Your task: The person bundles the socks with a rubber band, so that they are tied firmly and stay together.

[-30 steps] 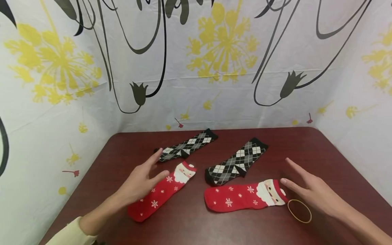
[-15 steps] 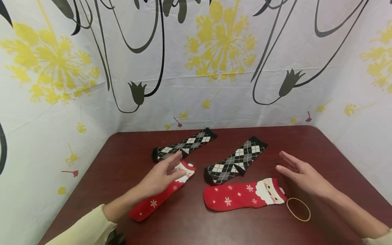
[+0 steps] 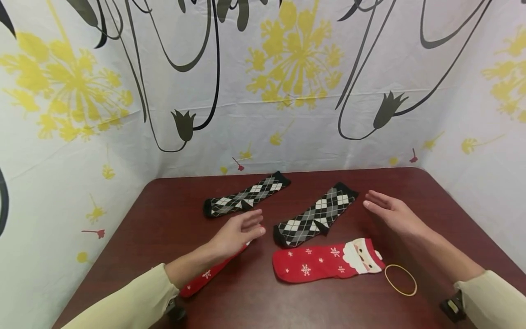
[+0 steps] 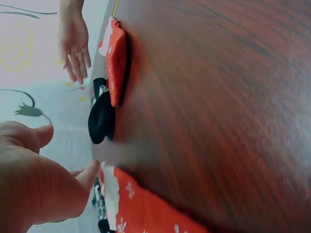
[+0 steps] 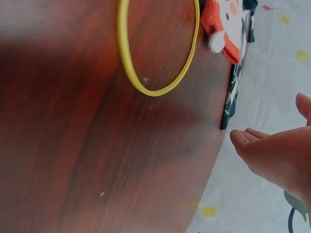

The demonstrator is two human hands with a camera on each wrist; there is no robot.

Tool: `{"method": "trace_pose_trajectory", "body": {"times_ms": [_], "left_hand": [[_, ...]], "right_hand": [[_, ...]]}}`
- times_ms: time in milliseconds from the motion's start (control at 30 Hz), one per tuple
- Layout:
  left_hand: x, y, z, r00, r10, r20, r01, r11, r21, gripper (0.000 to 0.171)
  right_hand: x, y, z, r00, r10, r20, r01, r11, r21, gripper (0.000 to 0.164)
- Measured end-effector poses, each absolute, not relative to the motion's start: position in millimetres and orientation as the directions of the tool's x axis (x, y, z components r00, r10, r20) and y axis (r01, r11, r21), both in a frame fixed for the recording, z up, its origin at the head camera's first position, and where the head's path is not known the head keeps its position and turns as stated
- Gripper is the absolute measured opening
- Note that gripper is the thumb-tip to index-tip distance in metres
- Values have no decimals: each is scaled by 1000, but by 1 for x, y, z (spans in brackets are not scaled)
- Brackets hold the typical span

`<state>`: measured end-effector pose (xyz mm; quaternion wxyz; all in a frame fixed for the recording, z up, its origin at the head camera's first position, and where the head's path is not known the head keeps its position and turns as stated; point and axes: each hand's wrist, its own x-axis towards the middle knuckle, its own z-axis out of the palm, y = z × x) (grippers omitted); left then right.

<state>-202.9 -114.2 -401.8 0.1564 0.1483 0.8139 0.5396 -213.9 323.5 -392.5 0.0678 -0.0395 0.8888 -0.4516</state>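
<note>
My left hand (image 3: 236, 233) hovers with relaxed fingers over the left red Santa sock (image 4: 146, 211), hiding its cuff in the head view. Just beyond its fingertips lies one black-and-grey argyle sock (image 3: 246, 195). My right hand (image 3: 392, 214) holds nothing, its fingers fairly straight, and is nearest to the cuff of the second argyle sock (image 3: 318, 217). Below that sock, the right red Santa sock (image 3: 324, 262) lies flat with its cuff toward the right. A yellow rubber band (image 5: 154, 92) rests beside that cuff, nearer to me than the right hand.
All the socks lie on a dark reddish-brown table (image 3: 328, 306) with rounded far corners. White cloth (image 3: 255, 151) printed with yellow and grey flowers hangs behind it and on both sides. A dark wrist device (image 3: 454, 307) sits at my right sleeve.
My left hand has moved right and now covers the left Santa sock's cuff. My right hand has shifted up and slightly left, toward the argyle sock. The socks and band stay put.
</note>
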Motion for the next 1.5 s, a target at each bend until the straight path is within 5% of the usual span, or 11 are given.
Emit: {"method": "trace_pose_trajectory", "body": {"times_ms": [500,1033,1500], "left_hand": [[-209,-89,-414,-893,416,-172,-85,221,972,60],[-213,-76,-421,-909,356,-218,-97,329,939,49],[-212,-74,-422,-915,345,-209,-90,332,939,41]], "right_hand": [[-264,319,-401,-988,-40,-149,107,517,-849,73],[-286,312,-406,-995,18,-101,88,657,-749,52],[-290,305,-407,-991,122,-47,112,611,-784,39]]}}
